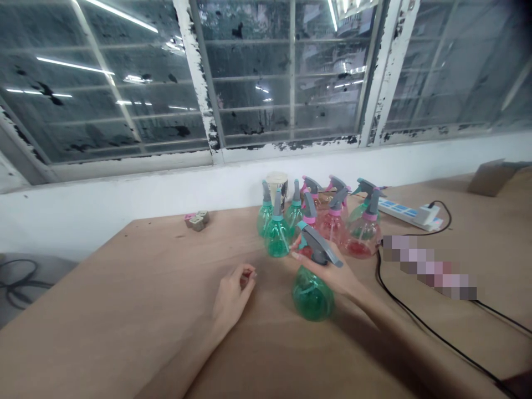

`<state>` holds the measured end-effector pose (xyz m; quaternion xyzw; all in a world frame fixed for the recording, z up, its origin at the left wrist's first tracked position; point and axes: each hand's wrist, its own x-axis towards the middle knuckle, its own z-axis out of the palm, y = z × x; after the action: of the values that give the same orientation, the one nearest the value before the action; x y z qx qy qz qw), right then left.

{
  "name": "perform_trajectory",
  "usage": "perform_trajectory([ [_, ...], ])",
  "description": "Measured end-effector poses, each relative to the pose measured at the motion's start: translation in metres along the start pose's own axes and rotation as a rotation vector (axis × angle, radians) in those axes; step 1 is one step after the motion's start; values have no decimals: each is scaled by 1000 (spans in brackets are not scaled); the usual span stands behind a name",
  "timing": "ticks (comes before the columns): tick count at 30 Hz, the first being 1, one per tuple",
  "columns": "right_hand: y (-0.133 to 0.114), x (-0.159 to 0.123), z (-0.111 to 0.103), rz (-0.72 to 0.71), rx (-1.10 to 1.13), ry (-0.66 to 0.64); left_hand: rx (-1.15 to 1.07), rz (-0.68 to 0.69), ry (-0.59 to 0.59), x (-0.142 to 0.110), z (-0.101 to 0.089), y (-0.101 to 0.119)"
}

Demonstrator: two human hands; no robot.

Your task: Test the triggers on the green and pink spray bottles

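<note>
Beyond both hands: wide barred windows (pixel 249 83) in flaking white frames. Under both: light-brown wooden table (pixel 137 288). Just ahead of the right hand (pixel 334 275), in a close cluster: round-bellied, see-through plastic spray bottles (pixel 277 241) with grey trigger heads. Green ones with teal collars mostly on the left-hand side; pink-tinted bottles (pixel 331 227) with pink collars directly ahead of the right hand. In the rightmost of these, a shallow layer of red liquid (pixel 358 249).

Right hand: closed around the neck of a green, see-through plastic squeeze-trigger bottle (pixel 313 299), belly below the palm, darker green low down. Unable to tell fill level or whether touching the table. Left hand (pixel 234 292): released, fingers loosely curled toward the thumb, left of and apart from the held bottle.

Farther right of the right hand: white power strip (pixel 401 211). Behind the cluster: white tub (pixel 274 180) with dark printing, contents hidden. Ahead and left of the left hand: small grey-brown blocks (pixel 197 221).
</note>
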<state>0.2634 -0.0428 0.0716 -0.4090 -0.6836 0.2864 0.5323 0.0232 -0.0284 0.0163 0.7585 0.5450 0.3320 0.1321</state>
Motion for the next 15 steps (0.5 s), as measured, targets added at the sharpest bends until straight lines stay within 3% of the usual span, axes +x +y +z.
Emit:
perform_trajectory([
  [15, 8, -2, 6, -26, 54, 59, 17, -7, -21, 0, 1, 2],
])
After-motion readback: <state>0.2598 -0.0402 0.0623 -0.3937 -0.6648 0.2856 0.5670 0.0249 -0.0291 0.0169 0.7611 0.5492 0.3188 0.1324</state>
